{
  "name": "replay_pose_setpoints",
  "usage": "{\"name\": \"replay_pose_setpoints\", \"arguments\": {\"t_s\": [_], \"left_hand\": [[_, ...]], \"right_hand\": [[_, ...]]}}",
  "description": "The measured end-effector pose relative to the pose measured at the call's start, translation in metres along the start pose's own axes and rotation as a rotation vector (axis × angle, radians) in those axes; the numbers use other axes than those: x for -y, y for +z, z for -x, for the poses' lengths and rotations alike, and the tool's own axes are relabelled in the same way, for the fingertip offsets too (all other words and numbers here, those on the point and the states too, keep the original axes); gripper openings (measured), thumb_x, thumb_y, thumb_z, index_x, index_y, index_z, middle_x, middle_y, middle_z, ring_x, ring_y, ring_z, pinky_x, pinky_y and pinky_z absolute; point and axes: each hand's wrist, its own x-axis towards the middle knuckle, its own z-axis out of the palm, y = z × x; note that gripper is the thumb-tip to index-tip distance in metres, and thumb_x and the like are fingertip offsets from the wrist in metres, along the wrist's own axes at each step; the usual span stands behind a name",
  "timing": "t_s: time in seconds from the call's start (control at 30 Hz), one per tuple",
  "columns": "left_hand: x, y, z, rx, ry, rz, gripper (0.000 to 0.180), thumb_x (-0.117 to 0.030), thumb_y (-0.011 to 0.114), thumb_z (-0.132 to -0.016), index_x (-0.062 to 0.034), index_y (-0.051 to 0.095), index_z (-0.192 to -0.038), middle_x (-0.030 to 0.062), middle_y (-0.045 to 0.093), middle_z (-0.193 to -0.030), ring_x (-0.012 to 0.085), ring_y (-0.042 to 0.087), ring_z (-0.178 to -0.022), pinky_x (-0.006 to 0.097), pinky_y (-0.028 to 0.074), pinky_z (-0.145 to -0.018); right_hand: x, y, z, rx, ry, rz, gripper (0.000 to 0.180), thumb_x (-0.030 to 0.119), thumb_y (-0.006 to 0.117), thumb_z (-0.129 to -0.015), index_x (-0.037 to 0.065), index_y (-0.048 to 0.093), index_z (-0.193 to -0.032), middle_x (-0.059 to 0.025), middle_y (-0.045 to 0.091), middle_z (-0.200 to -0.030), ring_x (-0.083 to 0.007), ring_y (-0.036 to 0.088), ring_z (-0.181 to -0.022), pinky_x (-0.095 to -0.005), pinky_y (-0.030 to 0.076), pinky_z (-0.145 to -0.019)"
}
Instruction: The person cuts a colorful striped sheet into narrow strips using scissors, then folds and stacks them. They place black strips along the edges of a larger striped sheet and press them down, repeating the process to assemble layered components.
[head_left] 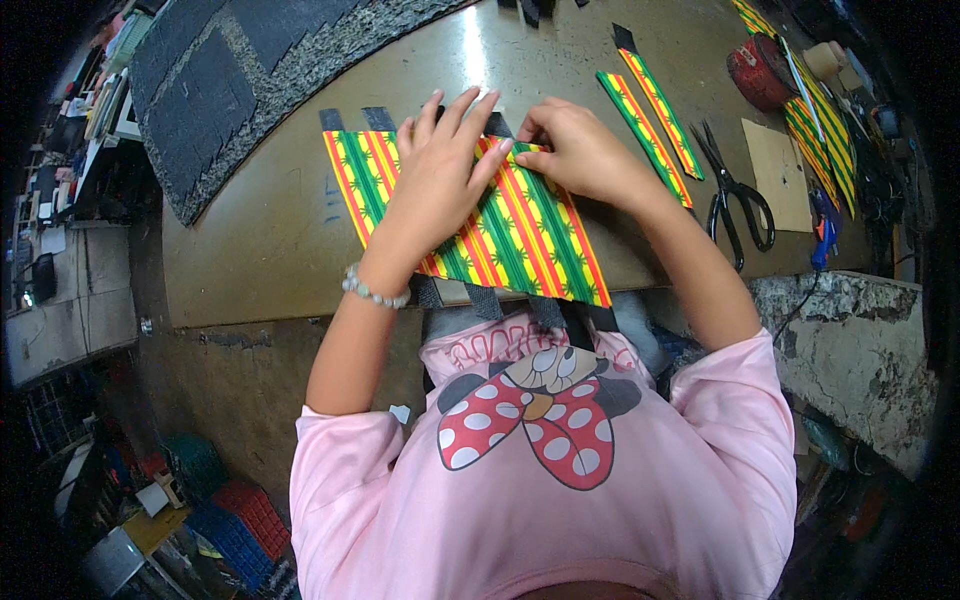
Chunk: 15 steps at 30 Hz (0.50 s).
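Note:
A striped fabric panel (535, 235), printed in green, yellow and red with dark leaf shapes, lies at the table's near edge. Short black strips (376, 119) stick out past its far edge, and more dark strips (485, 301) hang from its near edge. Flat across the panel's upper middle rests my left hand (437, 185), fingers spread. My right hand (580, 150) is closed at the panel's far right corner, thumb and fingertips pinching the edge there. The fingers partly cover a black strip (497, 124) between the hands.
Two narrow striped strips (642, 130) lie to the right on the brown table (250, 250). Beyond them are black-handled scissors (738, 205), a brown card (777, 175), a red round container (763, 72) and a blue tool (825, 230). A dark rough sheet (200, 110) covers the far left.

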Motion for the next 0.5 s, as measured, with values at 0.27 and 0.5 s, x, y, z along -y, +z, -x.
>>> {"name": "replay_pose_setpoints", "arguments": {"t_s": [0.27, 0.5], "left_hand": [[0.002, 0.028, -0.009, 0.091, -0.04, -0.046, 0.038, -0.039, 0.043, -0.1, -0.0279, 0.059, -0.133, 0.0079, 0.043, -0.148, 0.041, 0.025, -0.143, 0.072, 0.009, -0.109], [0.001, 0.038, -0.005, 0.009, 0.008, -0.215, 0.04, -0.04, 0.044, -0.098, -0.0338, 0.054, -0.136, 0.006, 0.044, -0.148, 0.0404, 0.031, -0.141, 0.069, 0.014, -0.111]], "right_hand": [[-0.018, -0.001, 0.002, 0.108, 0.112, -0.415, 0.02, 0.016, 0.069, -0.089, -0.003, 0.067, -0.096, -0.0037, 0.067, -0.082, -0.0088, 0.059, -0.076, -0.0249, 0.049, -0.071], [0.028, -0.037, 0.067, 0.103, -0.338, -0.533, 0.014, 0.012, 0.069, -0.084, 0.0, 0.063, -0.088, -0.0083, 0.065, -0.089, -0.0188, 0.061, -0.085, -0.0309, 0.048, -0.081]]}}
